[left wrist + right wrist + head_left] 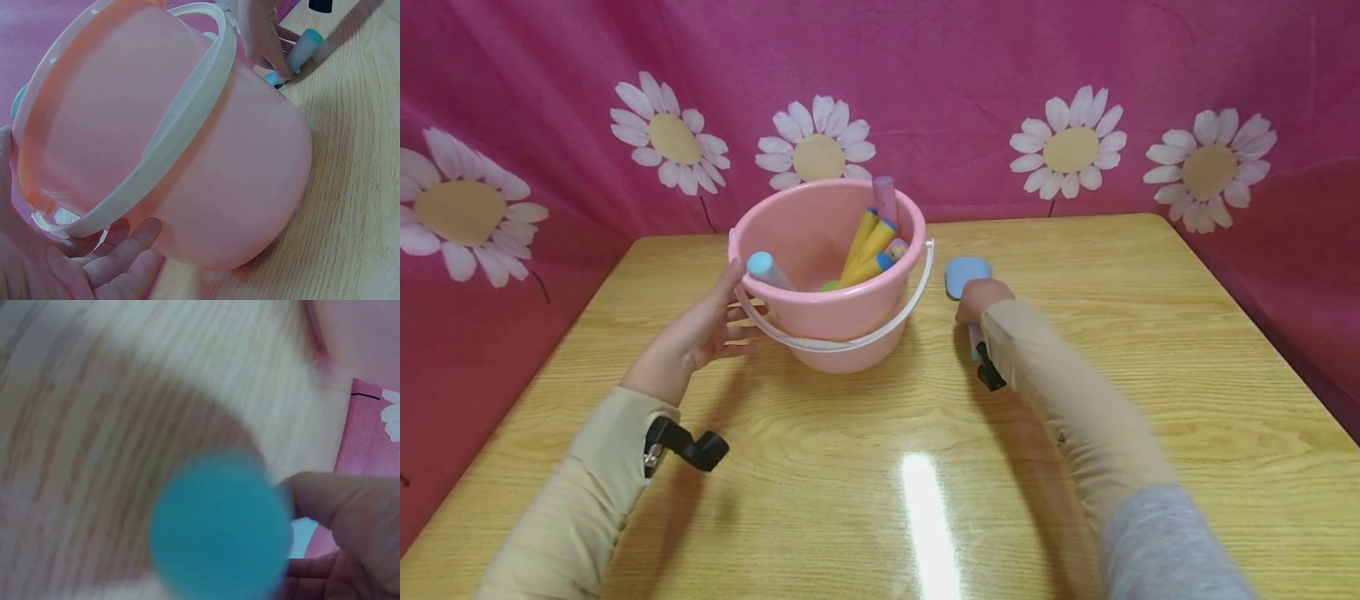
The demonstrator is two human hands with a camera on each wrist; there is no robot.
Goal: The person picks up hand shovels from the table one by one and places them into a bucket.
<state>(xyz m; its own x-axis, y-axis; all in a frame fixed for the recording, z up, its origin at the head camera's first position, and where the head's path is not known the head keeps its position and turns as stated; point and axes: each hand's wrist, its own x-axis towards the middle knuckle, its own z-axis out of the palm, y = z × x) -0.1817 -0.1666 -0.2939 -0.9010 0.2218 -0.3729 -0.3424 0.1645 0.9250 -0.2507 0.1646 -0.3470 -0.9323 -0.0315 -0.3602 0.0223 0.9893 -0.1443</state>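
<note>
A pink bucket point(842, 312) with a white handle point(917, 296) stands upright on the table. My left hand point(703, 329) is at its left side, thumb at the rim and the other fingers spread loosely beside the wall. Right of the bucket, my right hand point(985, 298) grips the pale handle of what looks like a toy shovel. Its flat blue head point(967, 271) lies beyond the hand, and a round turquoise end point(222, 531) caps the handle. The fingers partly hide the handle.
Inside the bucket are several yellow sticks with blue ends point(867, 250), a purple stick point(884, 196) and a pale stick with a light blue end point(767, 271). The wooden table point(820, 467) meets a magenta flowered cloth point(955, 150) at the back and sides.
</note>
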